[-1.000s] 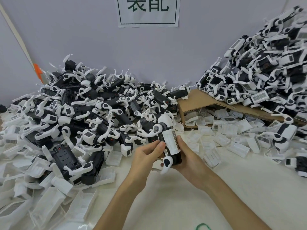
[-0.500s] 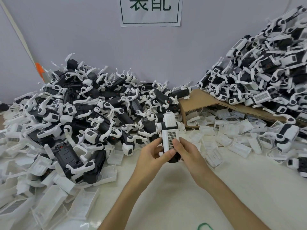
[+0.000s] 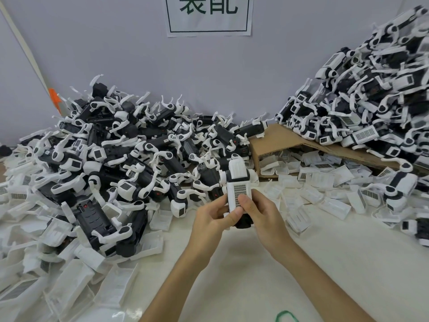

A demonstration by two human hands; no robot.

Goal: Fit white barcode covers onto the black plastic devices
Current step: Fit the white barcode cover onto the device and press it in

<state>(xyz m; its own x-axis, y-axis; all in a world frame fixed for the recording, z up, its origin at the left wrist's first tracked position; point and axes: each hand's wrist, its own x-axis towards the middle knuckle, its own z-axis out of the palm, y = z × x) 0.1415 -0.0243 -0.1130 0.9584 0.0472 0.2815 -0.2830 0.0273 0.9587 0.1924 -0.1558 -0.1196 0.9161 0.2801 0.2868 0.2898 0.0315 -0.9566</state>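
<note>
Both hands hold one black plastic device upright over the table's middle. A white barcode cover lies on its front face, barcode towards me. My left hand grips the device from the left, thumb on the cover's lower edge. My right hand grips it from the right, thumb pressing the cover's lower part. The device's white top sticks up above my fingers.
A heap of uncovered black devices fills the left. Loose white covers lie scattered right of my hands and front left. A cardboard piece props a tall pile of covered devices at the right.
The device was turned from a slanted side view so the barcode cover faces me. Both thumbs moved onto the cover's front.
</note>
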